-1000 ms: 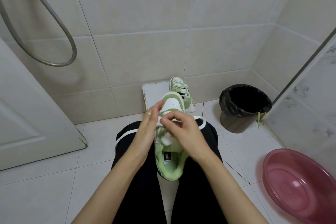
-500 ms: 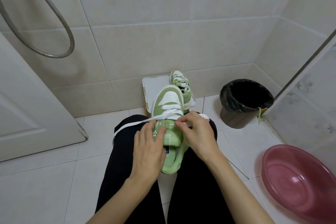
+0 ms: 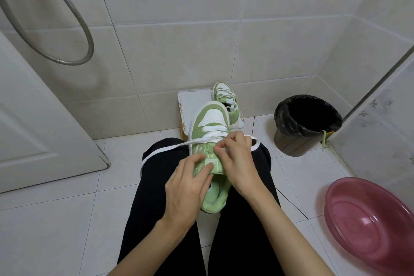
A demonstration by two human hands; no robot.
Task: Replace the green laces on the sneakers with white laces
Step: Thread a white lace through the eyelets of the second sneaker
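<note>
A green and white sneaker [image 3: 210,119] lies between my knees, toe pointing away. A white lace [image 3: 170,148] crosses its lower eyelets and trails left over my black trouser leg. My right hand [image 3: 237,159] pinches the lace at the right eyelets beside the tongue. My left hand [image 3: 186,186] holds the sneaker's left side, its fingertips on the tongue. The second sneaker [image 3: 226,101], laced in white, stands on a white box [image 3: 192,105] by the wall.
A black-lined bin [image 3: 307,123] with a green lace [image 3: 324,139] hanging over its rim stands at the right. A pink basin [image 3: 369,224] lies at the lower right by a glass partition. A door [image 3: 40,123] and a shower hose [image 3: 74,18] are on the left.
The sneaker's toe has tipped down and away, showing the laced front. My left hand slid from the sneaker's side onto the tongue. My right hand stays on the lace at the eyelets.
</note>
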